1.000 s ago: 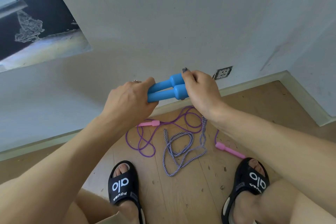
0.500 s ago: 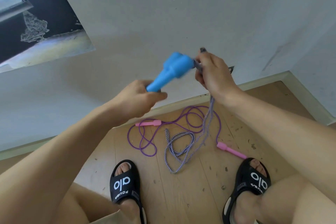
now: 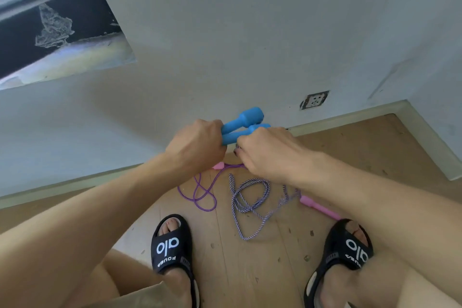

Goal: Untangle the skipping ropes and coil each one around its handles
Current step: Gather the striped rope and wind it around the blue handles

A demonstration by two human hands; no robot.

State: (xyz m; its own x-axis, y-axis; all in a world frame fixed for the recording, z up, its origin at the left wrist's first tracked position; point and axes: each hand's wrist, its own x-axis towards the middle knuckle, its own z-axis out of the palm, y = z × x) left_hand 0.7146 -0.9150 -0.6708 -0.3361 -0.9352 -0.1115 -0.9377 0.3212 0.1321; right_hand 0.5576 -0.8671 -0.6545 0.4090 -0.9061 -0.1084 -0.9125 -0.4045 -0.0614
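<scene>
Two blue handles lie side by side in my left hand, which grips them at their near ends above the floor. My right hand is curled just right of them, over their lower edge, pinching the striped purple-white rope; the grip itself is hidden. That rope hangs down and lies in loose loops on the wooden floor. A plain purple rope with pink handles lies beside it: one pink handle shows under my hands, the other pink handle lies by my right foot.
My feet in black slides stand on the wood floor on either side of the ropes. A white wall with a skirting board and a socket runs behind. A dark window opening is upper left.
Both hands came down from in front of the wall. The blue handles, tilted up half a second ago, are lower and nearer level. My right hand moved from their tips to below them.
</scene>
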